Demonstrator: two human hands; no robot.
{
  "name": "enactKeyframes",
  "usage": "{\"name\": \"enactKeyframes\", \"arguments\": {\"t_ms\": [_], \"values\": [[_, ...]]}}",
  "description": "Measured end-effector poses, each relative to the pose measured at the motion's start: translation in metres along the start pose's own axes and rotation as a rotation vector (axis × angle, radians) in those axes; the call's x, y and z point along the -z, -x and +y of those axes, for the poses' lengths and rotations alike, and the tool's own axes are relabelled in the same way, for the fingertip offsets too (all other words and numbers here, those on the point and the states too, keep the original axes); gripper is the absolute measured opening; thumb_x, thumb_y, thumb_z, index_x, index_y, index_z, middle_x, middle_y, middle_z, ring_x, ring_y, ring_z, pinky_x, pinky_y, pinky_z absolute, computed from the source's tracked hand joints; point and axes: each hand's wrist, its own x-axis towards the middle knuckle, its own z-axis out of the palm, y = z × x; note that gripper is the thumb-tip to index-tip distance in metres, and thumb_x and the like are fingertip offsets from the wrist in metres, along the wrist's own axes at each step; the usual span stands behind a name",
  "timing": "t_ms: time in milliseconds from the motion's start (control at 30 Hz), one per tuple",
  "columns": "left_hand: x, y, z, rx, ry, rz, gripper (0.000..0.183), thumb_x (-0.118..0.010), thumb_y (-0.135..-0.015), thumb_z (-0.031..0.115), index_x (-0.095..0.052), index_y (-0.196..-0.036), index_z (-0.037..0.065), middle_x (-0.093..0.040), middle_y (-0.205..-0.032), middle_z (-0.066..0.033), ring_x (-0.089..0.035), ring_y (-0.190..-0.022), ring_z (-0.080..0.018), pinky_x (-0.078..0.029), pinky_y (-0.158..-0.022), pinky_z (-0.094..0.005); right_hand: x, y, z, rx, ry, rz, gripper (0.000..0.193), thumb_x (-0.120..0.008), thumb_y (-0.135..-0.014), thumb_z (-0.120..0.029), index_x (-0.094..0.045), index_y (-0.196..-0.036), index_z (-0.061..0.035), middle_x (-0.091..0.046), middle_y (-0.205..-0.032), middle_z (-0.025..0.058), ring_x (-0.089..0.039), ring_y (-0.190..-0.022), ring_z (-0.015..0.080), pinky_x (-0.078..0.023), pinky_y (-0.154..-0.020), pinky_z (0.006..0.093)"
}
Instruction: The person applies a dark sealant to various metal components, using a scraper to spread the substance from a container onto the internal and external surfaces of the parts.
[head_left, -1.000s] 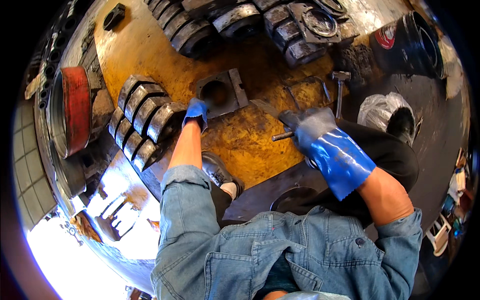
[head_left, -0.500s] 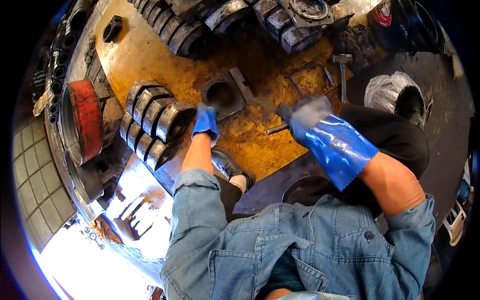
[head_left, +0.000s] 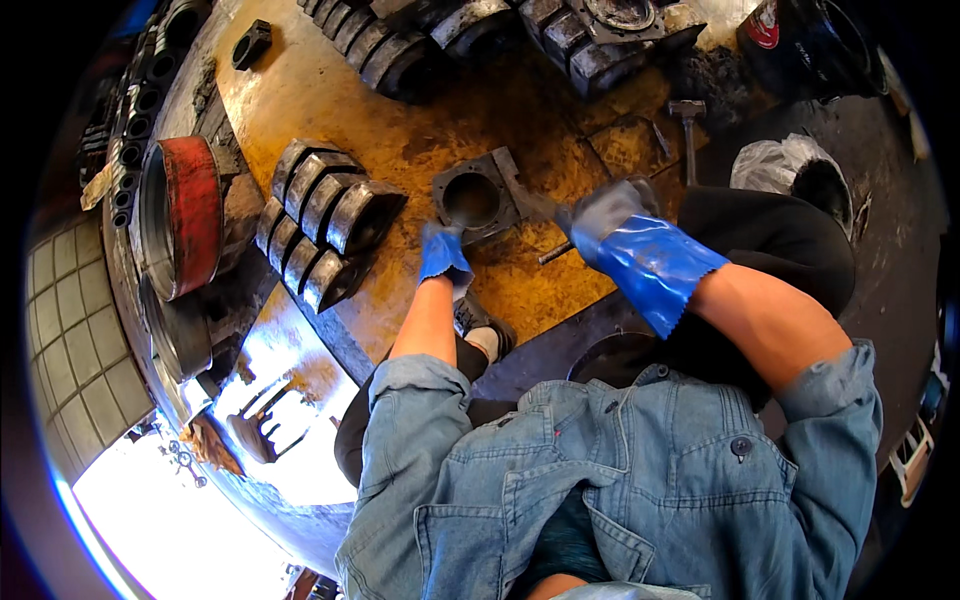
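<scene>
right hand [head_left: 610,215], in a blue glove with a grey, grimy front, is closed around a flat-bladed tool [head_left: 538,206]; a short rod [head_left: 554,253] juts out below the fist. left hand [head_left: 445,245], gloved in blue, is at the near left edge of a square metal block [head_left: 508,190] with a round hole; blur hides its fingers, so i cannot tell whether they grip. the block lies on the yellow-stained floor [head_left: 560,290], between the hands and just beyond them, with the blade pointing at its right side. left of it sits a stack of curved metal pieces [head_left: 345,215]; to the right lies a hammer [head_left: 690,145]. farther off are more stacked metal pieces [head_left: 395,60] and a black bucket [head_left: 815,60].
</scene>
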Motion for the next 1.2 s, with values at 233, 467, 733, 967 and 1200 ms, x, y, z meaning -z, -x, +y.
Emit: {"name": "enactKeyframes", "arguments": {"t_ms": [233, 467, 733, 967, 1200], "values": [[-0.025, -0.028, -0.068, 0.118, 0.037, -0.006, 0.051, -0.066, -0.091, 0.042, -0.062, -0.107, -0.006, -0.068, -0.101, -0.0237, -0.065, -0.089, -0.0359, -0.05, -0.074, -0.0429, -0.029, 0.007, -0.01, 0.201, -0.272, 0.266, 0.006, -0.066, -0.075, -0.01, -0.071, -0.074, -0.0054, -0.067, -0.07, 0.0085, -0.068, -0.066, 0.0254, -0.045, -0.047, 0.0399], [-0.023, -0.016, -0.067, -0.029, -0.154, -0.248, 0.034, -0.063, -0.093, 0.031, -0.065, -0.101, -0.002, -0.068, -0.092, -0.0198, -0.066, -0.079, -0.0278, -0.05, -0.066, -0.0416, -0.047, 0.011, -0.02, 0.31, -0.053, 0.316, 0.021, -0.059, -0.086, -0.014, -0.065, -0.101, -0.0002, -0.067, -0.079, 0.0108, -0.067, -0.068, 0.0261, -0.049, -0.048, 0.0412], [-0.049, -0.062, -0.111, -0.141, -0.276, -0.323, 0.019, -0.067, -0.079, 0.023, -0.069, -0.087, 0.007, -0.069, -0.086, -0.0161, -0.069, -0.076, -0.0267, -0.051, -0.058, -0.0376, -0.017, 0.001, -0.039, 0.233, -0.097, -0.103, 0.029, -0.05, -0.095, -0.019, -0.063, -0.115, -0.0016, -0.07, -0.098, 0.0105, -0.069, -0.086, 0.0272, -0.054, -0.066, 0.0413], [-0.042, -0.028, -0.066, 0.121, 0.344, -0.292, 0.021, -0.068, -0.077, 0.026, -0.069, -0.087, 0.008, -0.07, -0.084, -0.017, -0.069, -0.075, -0.031, -0.052, -0.061, -0.0392, -0.021, -0.008, -0.049, 0.209, -0.131, -0.325, 0.041, -0.06, -0.09, -0.015, -0.058, -0.128, -0.0015, -0.071, -0.11, 0.01, -0.069, -0.1, 0.0271, -0.052, -0.073, 0.0429], [-0.042, -0.037, -0.069, -0.538, -0.578, -0.261, 0.029, -0.071, -0.065, 0.023, -0.072, -0.087, 0.005, -0.069, -0.098, -0.0225, -0.067, -0.094, -0.0384, -0.056, -0.077, -0.0409, -0.078, -0.01, -0.054, 0.161, -0.209, 0.014, 0.033, -0.061, -0.088, -0.025, -0.062, -0.11, -0.0005, -0.071, -0.092, 0.0136, -0.069, -0.085, 0.0307, -0.05, -0.067, 0.0491]]}}
